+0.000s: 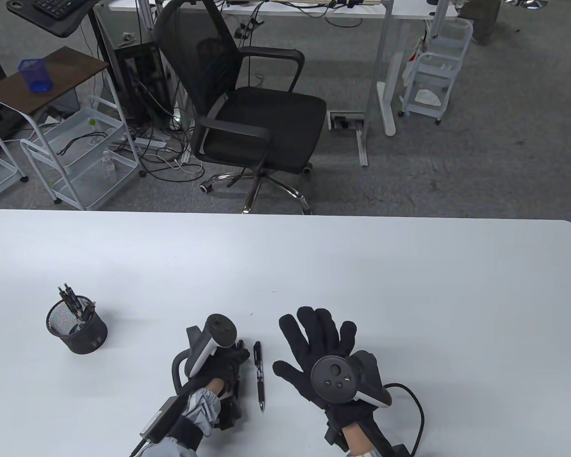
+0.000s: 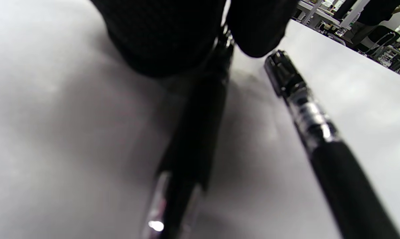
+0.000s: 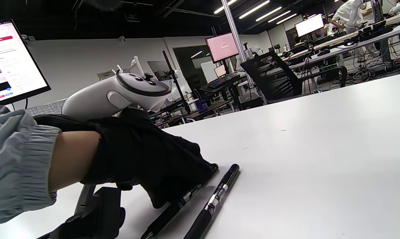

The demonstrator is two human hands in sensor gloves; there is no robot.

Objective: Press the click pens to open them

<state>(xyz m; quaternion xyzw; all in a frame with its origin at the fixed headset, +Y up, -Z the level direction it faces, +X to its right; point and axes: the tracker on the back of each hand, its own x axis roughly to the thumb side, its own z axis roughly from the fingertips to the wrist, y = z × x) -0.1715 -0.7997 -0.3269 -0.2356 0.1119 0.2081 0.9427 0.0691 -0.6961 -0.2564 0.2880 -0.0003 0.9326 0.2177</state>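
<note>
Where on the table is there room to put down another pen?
The white table is bare right of the right hand and beyond both hands. It is crowded between the hands, where a pen lies beside the left hand, which holds a second pen. The pen cup stands left.

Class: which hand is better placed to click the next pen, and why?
Left. The left hand already grips a pen at the table, while the right hand lies flat, fingers spread, holding nothing.

White table (image 1: 361, 285) with a mesh pen cup (image 1: 77, 328), a loose black pen (image 1: 260, 376), both gloved hands.
</note>
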